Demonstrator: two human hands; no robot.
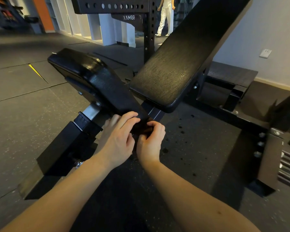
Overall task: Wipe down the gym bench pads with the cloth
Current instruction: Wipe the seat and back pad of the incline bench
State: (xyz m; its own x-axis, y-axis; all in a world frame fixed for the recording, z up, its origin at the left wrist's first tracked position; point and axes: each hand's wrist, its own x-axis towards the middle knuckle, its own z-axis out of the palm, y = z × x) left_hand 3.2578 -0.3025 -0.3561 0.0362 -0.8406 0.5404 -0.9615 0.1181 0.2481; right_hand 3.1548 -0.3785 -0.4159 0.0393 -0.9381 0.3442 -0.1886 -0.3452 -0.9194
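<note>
curled fingers (129, 117) of left hand (119, 139) and right hand (151, 141) grip the cloth (141, 128) at the seat pad (105, 84) tip

Both hands meet at the near tip of the black seat pad (97, 77). The left hand (119, 138) curls its fingers over what seems to be a dark cloth (141, 128), hard to tell from the pad, and the right hand (151, 141) pinches it from the other side. Beyond, the back pad (182, 56) tilts up to the right. A person in white (165, 15) stands behind the perforated rack post (149, 39).
</note>
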